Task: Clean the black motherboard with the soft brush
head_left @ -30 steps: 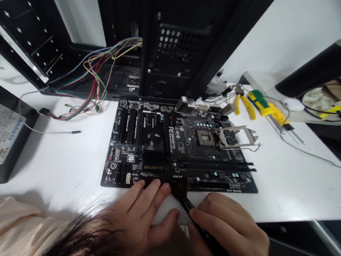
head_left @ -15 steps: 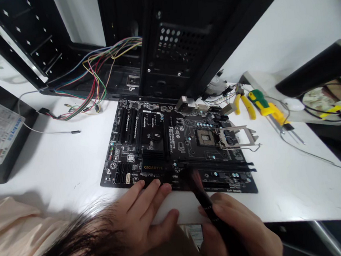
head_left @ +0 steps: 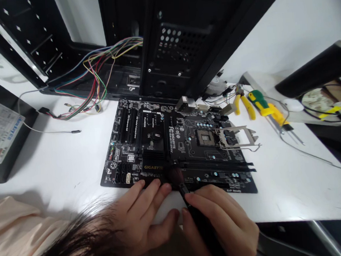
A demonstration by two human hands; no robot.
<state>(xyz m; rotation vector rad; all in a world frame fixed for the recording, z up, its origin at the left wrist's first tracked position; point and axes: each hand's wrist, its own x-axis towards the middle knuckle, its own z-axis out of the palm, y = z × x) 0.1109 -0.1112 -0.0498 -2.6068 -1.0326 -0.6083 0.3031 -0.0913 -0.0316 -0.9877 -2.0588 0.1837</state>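
A black motherboard [head_left: 183, 142] lies flat on the white table, its CPU socket cover raised on the right. My right hand [head_left: 223, 219] is closed round the dark handle of a soft brush [head_left: 196, 213]. The bristles touch or hover just over the board's near edge, beside the gold-lettered heatsink [head_left: 153, 167]; contact is hard to make out. My left hand [head_left: 145, 214] lies with fingers spread, fingertips on the board's near edge left of the brush. Dark hair hides part of the left forearm.
Behind the board stands an open black computer case [head_left: 166, 76] with loose coloured wires [head_left: 96, 74]. A power supply [head_left: 0, 131] is at the left. Yellow-handled pliers [head_left: 244, 103] and a green-and-yellow screwdriver [head_left: 259, 102] lie at the right, near a thin cable.
My right hand and the brush have moved left, bringing the bristles nearer my left fingertips and the heatsink. My left hand and the motherboard have stayed put.
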